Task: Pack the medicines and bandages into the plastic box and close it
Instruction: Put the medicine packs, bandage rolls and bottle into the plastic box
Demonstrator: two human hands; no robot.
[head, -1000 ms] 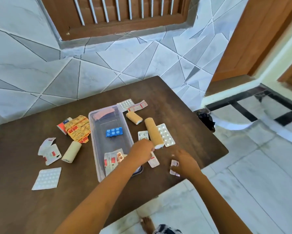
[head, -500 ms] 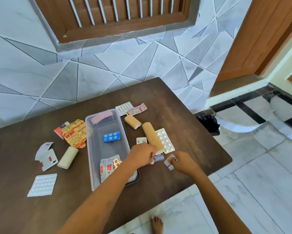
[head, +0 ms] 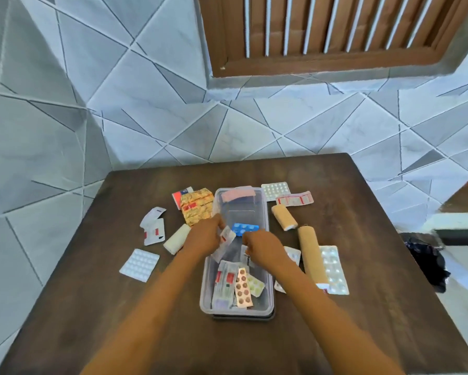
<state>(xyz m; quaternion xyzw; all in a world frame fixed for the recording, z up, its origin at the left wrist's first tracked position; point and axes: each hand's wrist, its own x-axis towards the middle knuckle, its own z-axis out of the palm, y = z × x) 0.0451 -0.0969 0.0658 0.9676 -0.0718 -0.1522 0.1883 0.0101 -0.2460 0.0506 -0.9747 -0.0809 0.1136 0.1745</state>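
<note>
A clear plastic box (head: pixel 269 277) stands open at the middle of the brown table (head: pixel 362 266). Inside lie a blue blister pack (head: pixel 245 228), a pink strip at the far end and several pill strips (head: pixel 235 285) at the near end. Over the box's middle, my left hand (head: pixel 205 236) is shut on a small white pill strip (head: pixel 225 239). My right hand (head: pixel 262 246) is closed on another small strip, mostly hidden by the fingers. Tan bandage rolls (head: pixel 310 253) (head: pixel 284 216) lie right of the box, a white bandage roll (head: pixel 176 238) to its left.
Left of the box lie a yellow packet (head: pixel 197 207), folded white sachets (head: pixel 153 226) and a white blister sheet (head: pixel 139 264). Silver blister sheets (head: pixel 334 269) (head: pixel 275 190) and a red-and-white strip (head: pixel 295 198) sit on the right. A dark lid lies under the box. A tiled wall stands behind.
Both hands have moved from the table's right side to above the box, each carrying a small pill strip. The camera has swung left and now faces the wall squarely.
</note>
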